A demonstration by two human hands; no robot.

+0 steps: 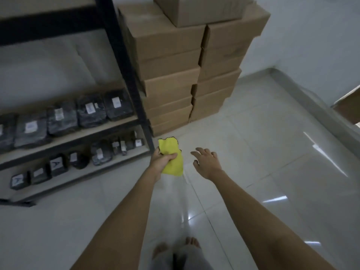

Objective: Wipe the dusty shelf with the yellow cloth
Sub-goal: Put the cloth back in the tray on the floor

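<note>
Now yellow cloth (172,160) inside left grip (162,160)

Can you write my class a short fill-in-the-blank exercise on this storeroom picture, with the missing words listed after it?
1. The left hand grips a cloth coloured ____.
2. The right hand holds ____, its fingers spread.
3. The cardboard boxes are stacked on the ____, beside the shelf.
4. The dark packages lie on the ____.

Missing words: yellow; nothing; floor; shelf
</note>
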